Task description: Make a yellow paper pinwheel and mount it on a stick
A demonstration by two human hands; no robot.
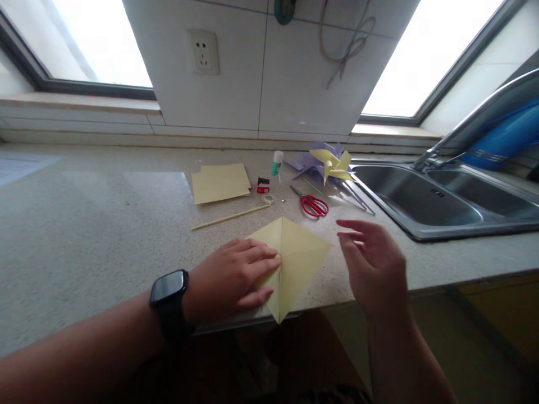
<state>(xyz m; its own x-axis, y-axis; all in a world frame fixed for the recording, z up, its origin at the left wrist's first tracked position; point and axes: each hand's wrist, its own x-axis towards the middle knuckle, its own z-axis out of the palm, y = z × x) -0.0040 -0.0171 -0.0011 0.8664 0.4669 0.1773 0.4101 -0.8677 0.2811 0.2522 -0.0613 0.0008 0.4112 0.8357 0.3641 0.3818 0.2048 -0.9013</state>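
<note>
Fingers (261, 255) of the left hand (231, 275) lie spread and flat, palm down, on a folded pale-yellow paper sheet (298, 258), pinning its left half to the speckled stone counter (105, 235). The hand presses and grips nothing. The sheet forms a pointed kite shape whose lower tip juts over the counter edge just below the thumb. A black smartwatch (168, 287) sits on that wrist.

The right hand (374, 264) hovers just to the right of the sheet, clear of it, with the fingers loosely extended and the palm turned inward. It is released and empty.

Just beyond the left hand's fingertips lies a thin wooden stick (231, 217). Farther out is a stack of flat yellow paper sheets (220, 182), with a small red and black box (263, 185) and a white glue stick (277, 163) to its right. Ahead of the right hand lie red-handled scissors (314, 205), and past them a yellow and lilac paper pinwheel (330, 163). A stainless-steel sink (421, 233) lies beyond and to the right of the right hand.
</note>
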